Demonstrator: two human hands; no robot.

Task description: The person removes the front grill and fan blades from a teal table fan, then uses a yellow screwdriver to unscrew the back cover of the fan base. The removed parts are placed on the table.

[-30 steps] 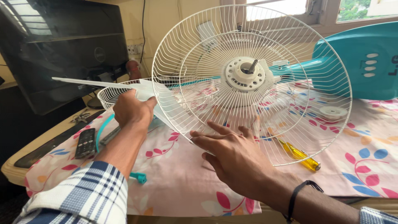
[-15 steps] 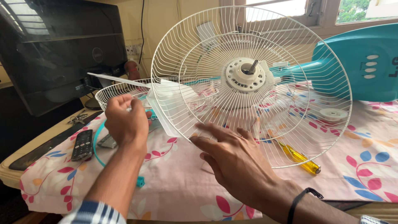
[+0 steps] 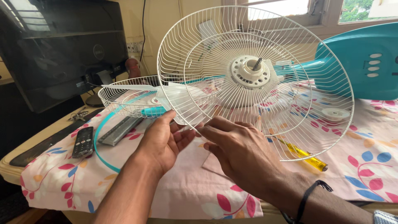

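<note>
Fan is partly stripped, judging by the layout: rear wire guard [image 3: 265, 83] sits mounted on the motor hub [image 3: 251, 71] with the bare metal shaft [image 3: 258, 63] poking out, no blade on it; front guard [image 3: 132, 96] lies flat on the cloth at about 9 o'clock from the hub, with the translucent white blade [image 3: 174, 93] resting in it, and the teal rim band [image 3: 101, 143] loose beside it. So guard, blade and band look still unfitted. Left hand [image 3: 163, 143] is half-open, palm up, fingertips touching the rear guard's lower rim near 7 o'clock; right hand [image 3: 242, 151] is curled, fingers pinching the same rim wire just beside it. Rear guard: thin white-coated steel wires, radial, dished round shape, tilted upright. Hub is white plastic, round, holed. Teal plastic fan base [image 3: 365, 62] at 3 o'clock, glossy. Yellow clear-handled screwdriver [image 3: 304, 157] at 5 o'clock on floral cotton tablecloth [image 3: 178, 191]. Black remote [image 3: 84, 142] and dark monitor [image 3: 62, 45] far left.
</note>
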